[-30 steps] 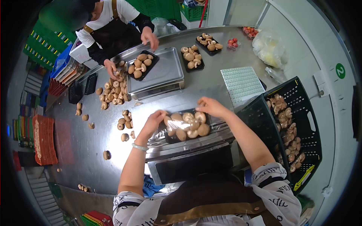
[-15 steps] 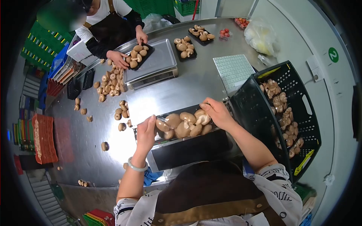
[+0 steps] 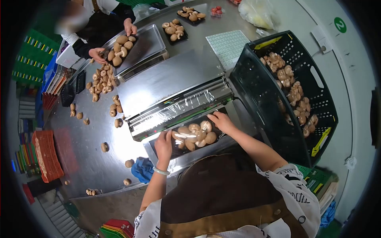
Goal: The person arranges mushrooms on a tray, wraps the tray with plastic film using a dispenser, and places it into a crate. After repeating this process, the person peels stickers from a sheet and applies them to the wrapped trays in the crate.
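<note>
A black tray of brown mushrooms [image 3: 193,137] lies in front of me with shiny clear film stretched over it. My left hand [image 3: 163,146] is closed on its left end, thumb up along the edge. At the opposite end, my right hand [image 3: 223,122] grips the tray's upper right corner. The tray is over the flat plate at the front of a film wrapping machine [image 3: 137,136]. Just beyond it, clear plastic film [image 3: 186,104] lies across the machine's rollers. The undersides of my fingers are hidden.
A dark crate [image 3: 254,85] of packed mushrooms stands on the right. Across the steel table, a co-worker's hands [image 3: 129,27] hold another mushroom tray [image 3: 121,49] over a scale [image 3: 152,49]. Loose mushrooms [image 3: 102,82] lie at left; a blue cloth [image 3: 143,169] is near the front edge.
My hands and the tray have come back toward me, uncovering the machine's rollers and film. The view has shifted too. The co-worker still holds the other tray at the scale.
</note>
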Motion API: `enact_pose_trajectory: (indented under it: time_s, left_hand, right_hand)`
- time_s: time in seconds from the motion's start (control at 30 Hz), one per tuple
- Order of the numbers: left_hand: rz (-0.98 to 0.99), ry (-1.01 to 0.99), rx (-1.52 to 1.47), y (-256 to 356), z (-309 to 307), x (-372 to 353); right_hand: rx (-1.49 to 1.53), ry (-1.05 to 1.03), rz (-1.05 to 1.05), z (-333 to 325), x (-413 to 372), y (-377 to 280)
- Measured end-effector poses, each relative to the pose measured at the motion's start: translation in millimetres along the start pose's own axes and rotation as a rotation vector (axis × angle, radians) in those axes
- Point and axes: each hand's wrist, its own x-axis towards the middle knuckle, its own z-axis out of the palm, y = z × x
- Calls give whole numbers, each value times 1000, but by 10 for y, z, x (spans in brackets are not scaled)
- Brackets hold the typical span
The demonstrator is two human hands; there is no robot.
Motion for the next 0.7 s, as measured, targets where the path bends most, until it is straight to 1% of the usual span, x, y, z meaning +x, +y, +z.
enact_pose_trajectory:
  time_s: [0.03,0.07,0.1,0.13,0.17,0.2,0.23,0.27,0.3,0.33,0.37,0.43,0.47,0.5,0.57,0.63,0.67,0.7]
  left_hand:
    - [-12,77,-94,-3,11,-59]
    - [-69,40,-265,-224,56,-113]
    - [-28,70,-282,-226,71,-161]
    - [11,99,-299,-228,93,-223]
    - [47,128,-315,-237,105,-281]
    - [-184,62,-448,-261,85,-282]
    - [-148,114,-443,-312,26,-274]
    - [-109,165,-440,-364,-43,-250]
    - [-74,214,-436,-385,-79,-248]
    - [-17,213,-523,-244,-171,-254]
    - [55,184,-377,-168,-207,-253]
    - [203,126,-87,-60,-215,-228]
    - [73,47,-14,28,-136,-221]
    - [277,60,214,-206,63,-165]
    - [423,60,348,-7,290,-55]
    - [594,-4,544,94,530,98]
    - [713,3,445,227,632,169]
    - [768,-71,375,309,712,203]
  right_hand:
    - [77,-4,71,-32,-68,-38]
    - [156,-8,142,-44,-140,-67]
    - [236,-9,212,-34,-196,-65]
    - [251,57,117,66,-218,44]
    - [291,103,86,106,-267,105]
    - [329,149,51,124,-307,118]
    - [369,196,13,104,-342,28]
    - [542,212,33,-32,-451,-29]
    - [653,197,118,-265,-608,-125]
    - [786,206,87,-441,-807,-235]
    - [700,253,67,-573,-968,-231]
    - [454,386,77,-668,-1182,26]
    - [379,471,90,-618,-1216,193]
    - [305,556,105,-509,-1218,422]
    - [164,698,118,-222,-1171,906]
    - [-105,815,150,144,-1044,1201]
    - [-116,797,249,334,-981,1230]
    - [-125,775,351,539,-938,1244]
